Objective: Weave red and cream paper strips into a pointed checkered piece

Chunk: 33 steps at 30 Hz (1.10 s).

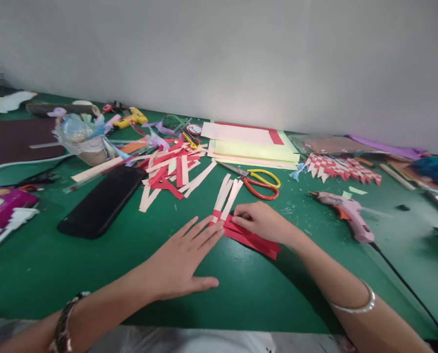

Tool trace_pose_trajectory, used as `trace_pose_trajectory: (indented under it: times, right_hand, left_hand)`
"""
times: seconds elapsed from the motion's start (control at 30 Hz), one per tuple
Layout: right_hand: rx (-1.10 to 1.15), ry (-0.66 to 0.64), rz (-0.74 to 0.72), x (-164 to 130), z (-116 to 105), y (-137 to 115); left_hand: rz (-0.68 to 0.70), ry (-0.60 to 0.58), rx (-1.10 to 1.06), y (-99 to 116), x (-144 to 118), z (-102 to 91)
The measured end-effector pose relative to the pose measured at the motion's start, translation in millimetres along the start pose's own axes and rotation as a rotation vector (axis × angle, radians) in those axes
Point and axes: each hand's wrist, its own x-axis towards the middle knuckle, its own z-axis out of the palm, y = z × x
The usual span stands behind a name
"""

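On the desk, pale strips crossed red strips under the flat, unclosed grip of the left hand, while the right hand's grip pinched the red ones, the paper seemingly light, bendable, easily creased, best held near the crossing

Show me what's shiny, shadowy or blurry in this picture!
In the head view, a pale sheen on the glossy green tabletop at right; in the head view, a dark shadow beside the bare right forearm; in the head view, blocky pixels blur part of the left edge.
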Motion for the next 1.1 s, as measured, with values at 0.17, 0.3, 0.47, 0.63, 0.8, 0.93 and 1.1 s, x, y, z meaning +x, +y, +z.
trace_pose_trajectory:
  times: [0.17, 0.3, 0.47, 0.63, 0.8, 0.93, 1.1]
  right_hand:
    - [-0.012, 0.007, -0.001, 0.2, 1.5, -1.9]
    - [-0.039, 0.004, 0.016, -0.2, 2.5, -4.3]
    - [-0.117, 0.039, 0.042, -2.2, 2.4, -6.8]
    - [-0.147, 0.071, 0.057, -5.8, 1.9, -6.2]
    - [-0.021, 0.074, 0.02, -7.8, 2.2, -0.9]
    - [0.036, 0.057, -0.014, -7.3, 1.6, 2.8]
    - [0.002, 0.061, -0.061, -8.0, 0.9, 2.6]
  left_hand:
    - [-0.012, -0.009, -0.018, 0.3, 0.2, 0.2]
    - [-0.026, -0.052, -0.014, 1.6, 1.1, -2.8]
    - [-0.031, -0.071, -0.017, 1.8, 1.2, -5.3]
    - [-0.043, -0.053, -0.016, 0.3, 0.6, -4.1]
    - [-0.063, -0.056, -0.005, 1.3, -1.1, -2.1]
    - [-0.072, -0.035, -0.01, 2.2, -1.5, -1.5]
    - [-0.079, -0.019, -0.035, 0.8, -1.2, 0.8]
